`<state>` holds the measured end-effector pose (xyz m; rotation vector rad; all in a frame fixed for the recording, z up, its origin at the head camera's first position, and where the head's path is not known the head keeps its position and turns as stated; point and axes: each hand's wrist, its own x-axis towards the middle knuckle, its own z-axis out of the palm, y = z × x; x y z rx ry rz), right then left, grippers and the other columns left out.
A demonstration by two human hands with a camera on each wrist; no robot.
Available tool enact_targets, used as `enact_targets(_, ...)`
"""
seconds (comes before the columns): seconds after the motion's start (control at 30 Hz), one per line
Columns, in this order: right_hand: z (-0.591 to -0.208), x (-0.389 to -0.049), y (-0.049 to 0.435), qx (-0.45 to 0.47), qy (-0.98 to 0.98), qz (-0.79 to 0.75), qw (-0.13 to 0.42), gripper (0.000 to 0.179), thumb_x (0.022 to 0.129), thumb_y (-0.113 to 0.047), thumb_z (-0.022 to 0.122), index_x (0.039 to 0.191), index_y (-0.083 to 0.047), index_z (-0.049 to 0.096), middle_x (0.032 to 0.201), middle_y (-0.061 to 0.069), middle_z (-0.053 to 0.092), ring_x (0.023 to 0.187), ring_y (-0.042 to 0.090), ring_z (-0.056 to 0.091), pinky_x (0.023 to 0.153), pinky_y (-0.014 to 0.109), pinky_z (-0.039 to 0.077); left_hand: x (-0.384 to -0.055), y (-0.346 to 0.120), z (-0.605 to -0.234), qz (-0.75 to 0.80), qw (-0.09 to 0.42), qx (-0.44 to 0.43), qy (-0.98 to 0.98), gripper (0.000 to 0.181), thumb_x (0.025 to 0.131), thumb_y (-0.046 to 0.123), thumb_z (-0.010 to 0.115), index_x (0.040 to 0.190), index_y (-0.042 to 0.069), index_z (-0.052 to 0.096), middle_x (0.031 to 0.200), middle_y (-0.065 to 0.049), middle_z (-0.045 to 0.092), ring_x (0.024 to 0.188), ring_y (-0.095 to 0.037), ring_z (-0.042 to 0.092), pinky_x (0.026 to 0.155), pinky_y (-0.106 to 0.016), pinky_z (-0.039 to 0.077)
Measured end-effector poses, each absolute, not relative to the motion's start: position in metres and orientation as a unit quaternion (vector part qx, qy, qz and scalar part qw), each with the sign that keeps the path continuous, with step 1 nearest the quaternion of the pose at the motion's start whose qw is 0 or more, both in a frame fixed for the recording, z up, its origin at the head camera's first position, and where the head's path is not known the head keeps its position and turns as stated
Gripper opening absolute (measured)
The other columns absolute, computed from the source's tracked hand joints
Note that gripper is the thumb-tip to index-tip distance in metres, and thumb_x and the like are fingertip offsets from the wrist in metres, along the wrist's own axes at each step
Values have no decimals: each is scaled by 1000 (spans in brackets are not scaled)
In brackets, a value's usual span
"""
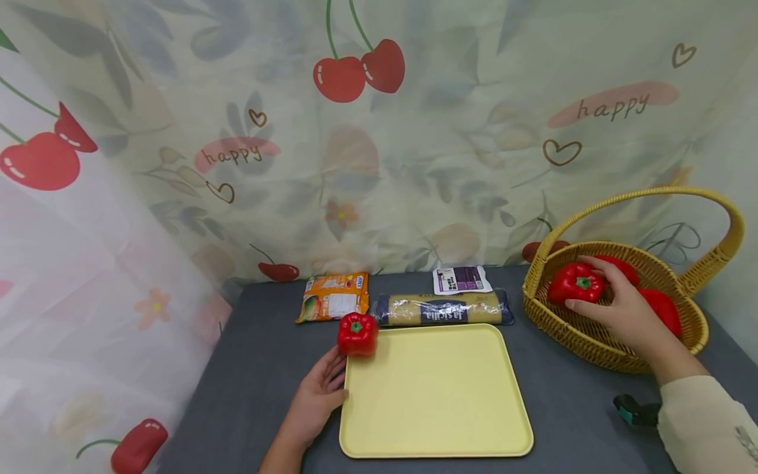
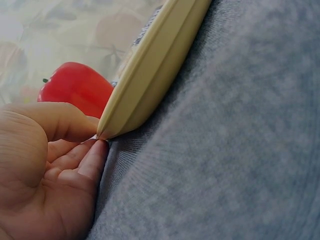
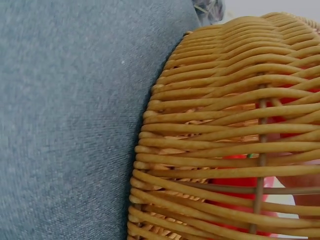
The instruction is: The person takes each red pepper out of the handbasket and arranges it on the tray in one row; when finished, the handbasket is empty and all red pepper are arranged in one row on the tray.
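My left hand (image 1: 314,405) is at the left edge of a yellow tray (image 1: 438,395); in the left wrist view its thumb and fingers pinch the tray's rim (image 2: 150,75). A red bell pepper (image 1: 358,336) rests on the tray's far left corner, just beyond the fingers. Over at the right, my right hand (image 1: 628,309) reaches into a wicker basket (image 1: 592,342) and grips a red bell pepper (image 1: 570,284) between thumb and fingers. Two more red peppers (image 1: 662,311) lie beside it, partly hidden by the hand. The basket's weave (image 3: 215,115) covers most of the right wrist view.
Behind the tray lie a pack of pasta (image 1: 444,309), an orange packet (image 1: 334,296) and a white and purple packet (image 1: 462,280). The basket's tall handle (image 1: 645,192) arches over it. A small black and teal object (image 1: 633,409) lies by the right sleeve (image 1: 707,421).
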<state>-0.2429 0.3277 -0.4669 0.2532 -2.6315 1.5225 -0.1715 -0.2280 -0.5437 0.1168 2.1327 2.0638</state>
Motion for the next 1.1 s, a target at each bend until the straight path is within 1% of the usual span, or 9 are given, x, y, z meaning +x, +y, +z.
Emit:
enact_targets(0.07,-466,-241,326,78,-854,512,55,84,103,-12,77,164,1,22,150,20,40,116,1,48,82,11,53,-172,-228,-544,692,87,39,716,86,92,-23,60,169,-7,24,171,-30,30,158,-43,29,120,-39,39)
enact_targets(0.13,-464,-238,324,73,-850,518,63,80,103,-12,77,160,1,23,148,18,40,116,0,49,82,11,54,-172,-228,-543,691,88,41,716,86,92,-23,59,169,-8,24,171,-30,30,158,-44,29,121,-40,38)
enact_targets(0.27,-456,-232,322,71,-851,516,68,76,103,-17,78,161,-4,29,148,13,44,117,1,50,82,13,55,-172,-228,-543,691,88,41,717,86,92,-23,59,169,-9,23,171,-31,30,158,-44,28,121,-40,38)
enact_targets(0.43,-448,-228,317,80,-848,519,73,71,103,-17,78,161,-12,36,145,7,47,117,3,54,81,14,57,-172,-228,-543,692,88,38,716,86,92,-23,59,169,-8,23,171,-31,30,158,-44,28,120,-38,39)
enact_targets(0.57,-442,-224,311,94,-842,525,81,70,102,-13,78,160,-13,39,143,5,49,114,3,58,81,17,58,-172,-228,-544,691,90,37,716,86,92,-22,59,169,-8,23,171,-30,30,158,-43,29,120,-39,39)
enact_targets(0.77,-436,-219,303,105,-841,524,85,73,101,-11,79,161,-10,38,143,8,49,113,2,59,81,18,59,-172,-229,-544,692,92,33,715,87,92,-22,60,169,-7,24,171,-29,30,159,-42,29,121,-40,38)
enact_targets(0.93,-433,-215,295,115,-838,526,84,75,100,-10,80,161,-10,38,144,7,50,115,3,60,82,18,60,-172,-229,-543,693,92,33,714,87,91,-22,60,169,-7,23,171,-29,30,159,-42,28,121,-41,37)
enact_targets(1.1,-432,-214,284,141,-827,538,83,77,98,-5,81,162,-10,39,146,6,49,119,6,60,84,21,61,-172,-229,-542,692,92,33,716,88,91,-23,60,169,-7,24,171,-29,30,158,-42,29,121,-41,38)
